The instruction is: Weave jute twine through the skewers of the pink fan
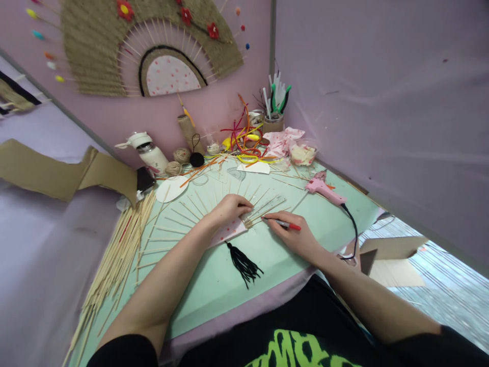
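Note:
A fan frame of thin wooden sticks [178, 232] spreads over the pale green table, its sticks meeting at a half-round piece with pink dots [233, 232]. My left hand [229, 209] lies over that piece, fingers bent and tips down at the near end of a clear ruler [269, 205]. The ruler lies across the right-hand sticks. In my right hand [294, 232] is a pen with a red end [284, 224], its tip close to a stick beside the ruler. Below the dotted piece hangs a black tassel [244, 265], flat on the table.
A pink glue gun [324, 189] with a black cord lies at right. Bundled loose sticks [114, 260] line the left edge. Along the back stand a white-lidded bottle [147, 153], twine balls [174, 168], coloured pipe cleaners [248, 145] and a tool pot [273, 124].

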### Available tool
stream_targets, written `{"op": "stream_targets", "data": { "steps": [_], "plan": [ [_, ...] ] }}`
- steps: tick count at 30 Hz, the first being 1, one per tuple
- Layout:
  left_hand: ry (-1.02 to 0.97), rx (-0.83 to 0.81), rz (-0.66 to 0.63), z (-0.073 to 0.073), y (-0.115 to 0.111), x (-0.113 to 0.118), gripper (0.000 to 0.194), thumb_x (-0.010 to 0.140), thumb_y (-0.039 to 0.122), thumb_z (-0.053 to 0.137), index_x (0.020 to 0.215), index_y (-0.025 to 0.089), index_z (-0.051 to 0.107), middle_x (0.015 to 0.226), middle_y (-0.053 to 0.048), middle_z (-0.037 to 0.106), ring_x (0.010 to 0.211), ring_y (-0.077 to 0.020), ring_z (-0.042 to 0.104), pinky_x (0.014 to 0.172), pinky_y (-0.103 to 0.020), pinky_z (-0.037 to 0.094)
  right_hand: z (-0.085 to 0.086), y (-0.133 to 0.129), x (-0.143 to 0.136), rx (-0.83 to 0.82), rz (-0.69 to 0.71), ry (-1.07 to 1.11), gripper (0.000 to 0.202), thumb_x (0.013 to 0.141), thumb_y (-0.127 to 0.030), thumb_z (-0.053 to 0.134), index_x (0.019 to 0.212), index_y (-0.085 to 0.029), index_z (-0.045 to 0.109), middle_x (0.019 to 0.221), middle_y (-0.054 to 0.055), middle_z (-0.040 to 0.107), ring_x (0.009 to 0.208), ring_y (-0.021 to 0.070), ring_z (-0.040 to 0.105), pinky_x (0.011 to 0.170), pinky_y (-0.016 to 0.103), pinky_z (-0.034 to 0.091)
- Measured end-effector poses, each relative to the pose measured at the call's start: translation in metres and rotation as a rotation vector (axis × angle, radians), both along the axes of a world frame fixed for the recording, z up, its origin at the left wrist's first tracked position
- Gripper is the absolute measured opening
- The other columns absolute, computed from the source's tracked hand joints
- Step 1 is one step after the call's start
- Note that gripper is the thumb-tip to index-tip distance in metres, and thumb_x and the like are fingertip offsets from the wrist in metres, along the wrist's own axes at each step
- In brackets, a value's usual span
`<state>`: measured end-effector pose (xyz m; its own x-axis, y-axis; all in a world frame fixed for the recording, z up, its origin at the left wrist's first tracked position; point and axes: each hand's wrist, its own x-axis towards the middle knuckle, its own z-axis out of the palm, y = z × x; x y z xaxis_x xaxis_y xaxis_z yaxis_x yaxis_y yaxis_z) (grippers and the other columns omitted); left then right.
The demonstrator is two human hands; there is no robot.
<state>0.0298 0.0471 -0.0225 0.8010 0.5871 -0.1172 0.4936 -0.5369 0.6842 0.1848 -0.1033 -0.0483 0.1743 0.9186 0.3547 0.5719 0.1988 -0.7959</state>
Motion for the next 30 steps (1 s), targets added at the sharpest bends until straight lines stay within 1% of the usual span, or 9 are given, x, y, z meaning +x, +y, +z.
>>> {"op": "stream_targets", "data": {
  "steps": [4, 9, 14, 17, 26, 30],
  "plan": [
    [-0.035, -0.03, 0.032, -0.003, 0.002, -0.001, 0.026, 0.072, 0.029, 0.057, 0.09, 0.014, 0.07, 0.085, -0.005, 0.07, 0.074, -0.0147, 0.059, 0.07, -0.025, 0.042, 0.001, -0.001, 0.0, 0.015, 0.004, 0.012, 0.019, 0.082, -0.021, 0.05, 0.088, -0.022, 0.068, 0.088, 0.003, 0.07, 0.081, 0.0173, 0.064, 0.075, 0.029, 0.05],
    [-0.05, -0.083, 0.124, -0.007, 0.008, -0.003, 0.029, 0.071, 0.032, 0.058, 0.09, 0.014, 0.07, 0.078, -0.004, 0.069, 0.064, -0.0126, 0.056, 0.061, -0.024, 0.042, 0.0, -0.001, 0.0, 0.01, 0.007, 0.02, 0.019, 0.081, -0.021, 0.051, 0.088, -0.022, 0.068, 0.088, 0.004, 0.07, 0.083, 0.0179, 0.064, 0.076, 0.03, 0.051],
    [-0.069, -0.105, 0.155, -0.006, 0.014, -0.007, 0.029, 0.069, 0.031, 0.059, 0.089, 0.014, 0.07, 0.074, -0.003, 0.067, 0.061, -0.0114, 0.054, 0.059, -0.023, 0.042, 0.0, -0.002, 0.0, 0.017, 0.002, 0.017, 0.019, 0.081, -0.022, 0.051, 0.089, -0.023, 0.068, 0.09, 0.004, 0.07, 0.083, 0.0183, 0.064, 0.077, 0.031, 0.051],
    [-0.057, -0.114, 0.161, -0.006, 0.014, -0.007, 0.029, 0.069, 0.032, 0.059, 0.09, 0.014, 0.07, 0.073, -0.003, 0.067, 0.06, -0.0113, 0.054, 0.057, -0.022, 0.042, 0.001, -0.002, -0.001, 0.015, 0.002, 0.009, 0.019, 0.081, -0.022, 0.051, 0.088, -0.023, 0.068, 0.09, 0.004, 0.07, 0.083, 0.0184, 0.064, 0.077, 0.031, 0.051],
    [-0.014, -0.003, 0.11, -0.003, 0.01, -0.005, 0.026, 0.071, 0.032, 0.057, 0.086, 0.016, 0.071, 0.075, -0.003, 0.068, 0.063, -0.012, 0.054, 0.061, -0.023, 0.04, 0.0, -0.002, 0.0, 0.005, 0.017, 0.001, 0.02, 0.082, -0.021, 0.05, 0.09, -0.023, 0.068, 0.091, 0.004, 0.07, 0.085, 0.018, 0.064, 0.078, 0.03, 0.05],
    [-0.001, -0.022, 0.121, -0.004, 0.009, -0.004, 0.028, 0.071, 0.033, 0.058, 0.088, 0.015, 0.07, 0.075, -0.003, 0.068, 0.063, -0.0122, 0.055, 0.06, -0.023, 0.04, -0.001, -0.001, 0.0, 0.018, 0.012, 0.007, 0.02, 0.081, -0.021, 0.05, 0.09, -0.023, 0.068, 0.091, 0.003, 0.07, 0.085, 0.0178, 0.064, 0.078, 0.03, 0.051]
  ]
}}
